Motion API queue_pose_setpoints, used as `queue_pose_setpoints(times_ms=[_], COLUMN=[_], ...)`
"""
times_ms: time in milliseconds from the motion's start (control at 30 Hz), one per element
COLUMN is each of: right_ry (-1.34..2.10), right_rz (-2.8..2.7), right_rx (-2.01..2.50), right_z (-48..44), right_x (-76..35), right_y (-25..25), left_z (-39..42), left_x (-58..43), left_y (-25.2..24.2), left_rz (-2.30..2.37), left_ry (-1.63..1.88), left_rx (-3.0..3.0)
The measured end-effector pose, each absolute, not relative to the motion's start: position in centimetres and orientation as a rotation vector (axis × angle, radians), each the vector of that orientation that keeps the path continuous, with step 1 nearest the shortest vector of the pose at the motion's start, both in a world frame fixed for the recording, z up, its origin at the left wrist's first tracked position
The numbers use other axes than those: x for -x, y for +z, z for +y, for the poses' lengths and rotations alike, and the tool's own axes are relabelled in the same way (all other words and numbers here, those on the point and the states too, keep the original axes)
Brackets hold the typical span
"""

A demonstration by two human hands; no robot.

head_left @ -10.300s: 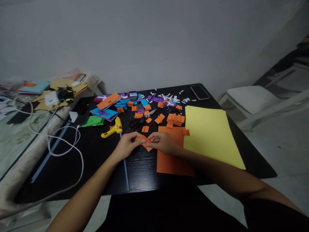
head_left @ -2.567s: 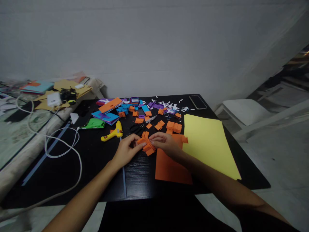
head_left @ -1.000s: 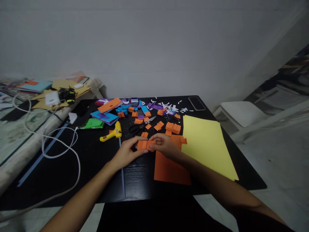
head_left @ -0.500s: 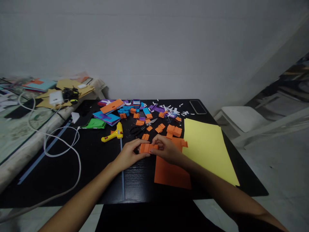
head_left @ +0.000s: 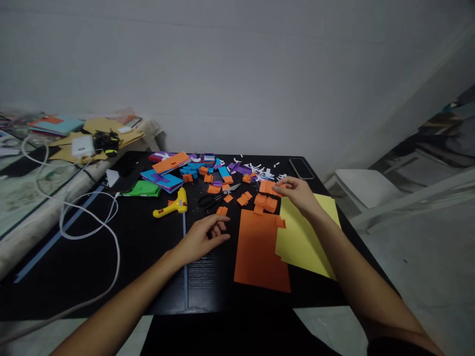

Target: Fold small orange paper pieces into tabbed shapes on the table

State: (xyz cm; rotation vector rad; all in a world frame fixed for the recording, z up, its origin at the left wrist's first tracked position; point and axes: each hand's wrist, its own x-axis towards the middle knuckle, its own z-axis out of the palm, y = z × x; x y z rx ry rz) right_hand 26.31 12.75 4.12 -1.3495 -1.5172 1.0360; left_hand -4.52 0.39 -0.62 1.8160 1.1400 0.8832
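Observation:
Between the fingers of my right hand is a folded orange paper piece, held above a stack of similar orange folded pieces. My left hand rests over the black table, fingers apart and curved, with nothing in it. Just beyond its fingertips lies a small orange folded paper. A flat orange sheet lies between my hands, with a small orange piece at its right edge. Under my right forearm is a larger yellow sheet, partly covered.
A yellow glue gun and black-handled scissors lie beyond my left hand. Blue, purple and green folded papers and white scraps are farther back. A phone sits back right; a white cable crosses the left side.
My right hand has carried the orange paper piece away from my left hand, forward and right to the orange stack. My left hand has let go and stays near its place.

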Motion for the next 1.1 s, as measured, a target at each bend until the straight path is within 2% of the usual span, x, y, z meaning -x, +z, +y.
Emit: queue_pose_setpoints(times_ms=[200,500,900,1100], right_ry=[0.915,0.641,0.345,0.315], right_rz=[-1.606,-1.913,-2.091,-2.256], right_rx=[1.508,1.661,1.453,1.288], right_z=[12.7,12.1,11.2,11.0], right_x=[-26.4,-26.1,-25.2,-24.1], right_y=[1.1,1.8,2.2,2.5], left_z=[0.4,0.4,0.5,0.5], left_x=[4.6,4.7,4.7,5.0], left_y=[-1.0,-0.7,-0.3,-0.3], left_rz=[1.147,1.183,1.186,1.18], left_ry=[0.844,0.817,0.891,0.935], left_rx=[-1.852,-1.915,-1.769,-1.729])
